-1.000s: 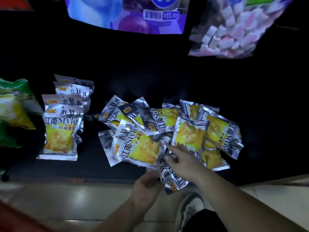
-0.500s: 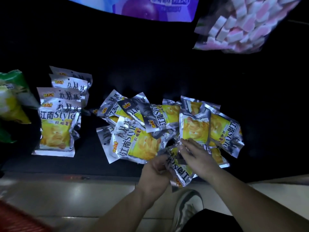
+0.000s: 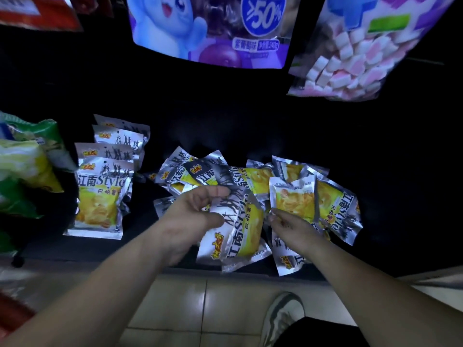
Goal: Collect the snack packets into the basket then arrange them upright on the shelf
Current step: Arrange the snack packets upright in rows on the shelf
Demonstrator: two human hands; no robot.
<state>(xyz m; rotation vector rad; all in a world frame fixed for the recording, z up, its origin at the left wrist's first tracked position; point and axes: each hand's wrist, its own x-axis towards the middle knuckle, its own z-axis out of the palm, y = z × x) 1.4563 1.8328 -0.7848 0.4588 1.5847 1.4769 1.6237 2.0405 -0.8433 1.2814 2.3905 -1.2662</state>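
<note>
My left hand [image 3: 200, 211] pinches one silver-and-yellow packet [image 3: 235, 231] by its top edge, near the shelf [image 3: 250, 121] front. My right hand [image 3: 288, 224] is half curled, fingertips touching the loose heap [image 3: 300, 194]; I cannot tell whether it grips anything. I judge I should turn the packet label-forward and stand it just right of the upright row [image 3: 100, 194] at left.

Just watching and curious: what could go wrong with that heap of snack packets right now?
The left hand pinches only the top of one packet, which may slip. The loose pile overlaps, so pulling one could drag others off the shelf edge. The right hand reaches in beside it and could knock more.
</note>
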